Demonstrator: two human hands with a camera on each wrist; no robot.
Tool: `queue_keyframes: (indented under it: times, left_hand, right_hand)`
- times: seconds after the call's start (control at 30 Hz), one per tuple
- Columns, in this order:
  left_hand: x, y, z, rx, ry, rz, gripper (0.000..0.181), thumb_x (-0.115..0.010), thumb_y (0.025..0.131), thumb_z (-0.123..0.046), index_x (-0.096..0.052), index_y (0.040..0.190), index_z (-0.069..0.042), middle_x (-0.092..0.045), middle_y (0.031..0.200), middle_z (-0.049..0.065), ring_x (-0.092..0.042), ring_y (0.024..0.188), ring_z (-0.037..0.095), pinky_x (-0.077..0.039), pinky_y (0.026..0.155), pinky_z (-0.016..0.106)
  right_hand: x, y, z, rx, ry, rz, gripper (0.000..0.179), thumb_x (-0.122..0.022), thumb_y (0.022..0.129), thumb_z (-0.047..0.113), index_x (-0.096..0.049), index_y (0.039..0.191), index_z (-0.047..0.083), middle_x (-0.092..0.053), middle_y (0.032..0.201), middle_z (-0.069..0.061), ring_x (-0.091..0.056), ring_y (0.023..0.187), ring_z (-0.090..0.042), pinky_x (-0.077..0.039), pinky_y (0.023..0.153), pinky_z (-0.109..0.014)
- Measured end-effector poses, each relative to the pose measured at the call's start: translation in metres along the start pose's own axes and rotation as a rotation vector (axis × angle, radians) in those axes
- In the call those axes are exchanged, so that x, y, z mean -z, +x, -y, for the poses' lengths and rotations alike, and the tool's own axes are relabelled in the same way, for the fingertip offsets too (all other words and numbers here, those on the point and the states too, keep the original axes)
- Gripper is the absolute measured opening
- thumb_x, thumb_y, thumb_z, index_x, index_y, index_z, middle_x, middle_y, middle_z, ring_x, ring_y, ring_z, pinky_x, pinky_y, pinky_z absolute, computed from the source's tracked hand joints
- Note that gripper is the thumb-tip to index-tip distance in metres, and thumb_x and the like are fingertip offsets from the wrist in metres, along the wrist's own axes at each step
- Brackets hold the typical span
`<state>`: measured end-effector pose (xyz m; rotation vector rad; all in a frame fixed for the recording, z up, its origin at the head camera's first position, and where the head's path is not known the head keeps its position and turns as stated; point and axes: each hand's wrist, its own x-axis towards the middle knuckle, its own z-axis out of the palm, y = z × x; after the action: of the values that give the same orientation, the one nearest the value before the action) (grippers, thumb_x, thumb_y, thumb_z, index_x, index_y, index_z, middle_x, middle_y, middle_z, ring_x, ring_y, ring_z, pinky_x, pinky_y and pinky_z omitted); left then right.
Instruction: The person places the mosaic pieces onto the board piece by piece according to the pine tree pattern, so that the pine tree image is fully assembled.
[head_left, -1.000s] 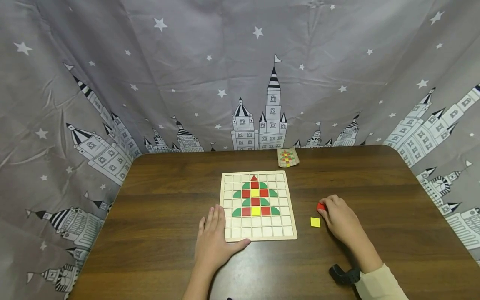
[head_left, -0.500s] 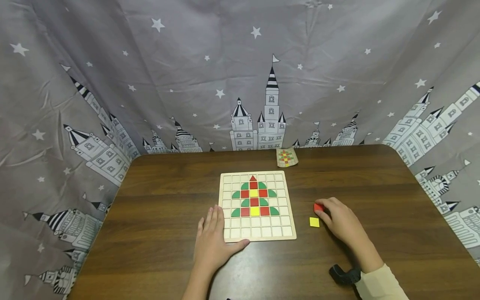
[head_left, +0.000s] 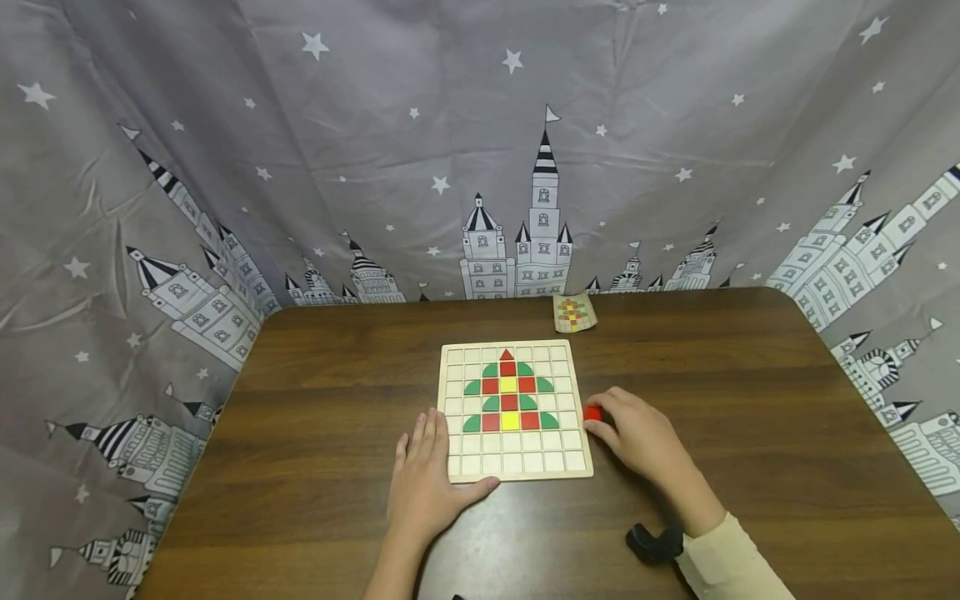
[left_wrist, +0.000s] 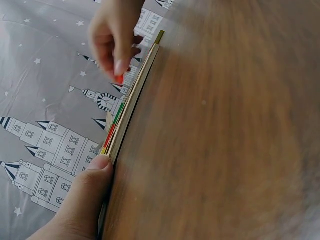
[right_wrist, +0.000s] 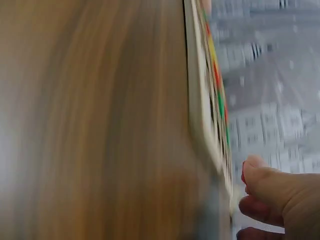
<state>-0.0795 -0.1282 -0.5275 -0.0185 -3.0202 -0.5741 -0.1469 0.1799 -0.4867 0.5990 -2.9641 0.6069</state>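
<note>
A wooden grid board (head_left: pixel 551 462) lies mid-table with red, yellow and green tiles forming a tree shape. My left hand (head_left: pixel 427 487) rests at its near left corner, straight fingers along the left edge and the thumb at the front edge. The left wrist view shows that thumb (left_wrist: pixel 87 187) against the board's side. Just beside the board's right edge, my right hand (head_left: pixel 645 442) pinches a small red tile (head_left: pixel 592 413), partly covered by thumb and fingers. A yellow tile (left_wrist: pixel 159 37) shows past the board's end in the left wrist view; in the head view it is hidden.
A small card (head_left: pixel 575 313) printed with a similar tree lies near the table's back edge, behind the board. Brown wooden tabletop (head_left: pixel 322 400) surrounds the board. A grey curtain (head_left: pixel 360 125) with castles and stars hangs behind. A black band (head_left: pixel 654 544) sits by the right wrist.
My right hand has moved left with the red tile, from beside the yellow tile to the board's right edge, and now covers the yellow tile. My left hand has stayed in place.
</note>
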Motion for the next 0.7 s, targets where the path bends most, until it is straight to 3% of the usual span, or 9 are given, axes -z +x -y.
queue_keyframes:
  times: [0.2, 0.33, 0.7]
  left_hand:
    - [0.0, 0.0, 0.0, 0.006, 0.002, 0.002, 0.132, -0.056, 0.065, -0.092, -0.023, 0.158, -0.005, -0.02, 0.166, 0.011, -0.018, 0.155, 0.028, -0.016, 0.124, 0.053]
    - [-0.002, 0.001, 0.0, 0.002, 0.008, 0.005, 0.132, -0.054, 0.065, -0.093, -0.023, 0.158, -0.005, -0.02, 0.166, 0.01, -0.018, 0.155, 0.028, -0.016, 0.124, 0.053]
    - [0.0, 0.0, 0.001, -0.004, 0.006, 0.011, 0.132, -0.051, 0.066, -0.094, -0.02, 0.158, -0.005, -0.018, 0.166, 0.01, -0.016, 0.155, 0.027, -0.015, 0.124, 0.053]
  right_hand:
    - [-0.019, 0.012, 0.049, 0.114, -0.001, 0.018, 0.032, -0.076, 0.086, 0.038, -0.073, 0.11, 0.017, -0.064, 0.09, 0.008, -0.054, 0.075, -0.008, -0.051, 0.067, -0.028]
    - [-0.033, 0.016, 0.071, 0.192, -0.005, 0.025, 0.032, -0.074, 0.087, 0.042, -0.073, 0.109, 0.018, -0.064, 0.094, 0.009, -0.054, 0.079, -0.007, -0.051, 0.068, -0.026]
    - [-0.048, 0.02, 0.085, 0.273, -0.026, -0.039, 0.025, -0.077, 0.085, 0.036, -0.077, 0.104, 0.02, -0.065, 0.097, 0.007, -0.056, 0.084, -0.013, -0.046, 0.071, -0.03]
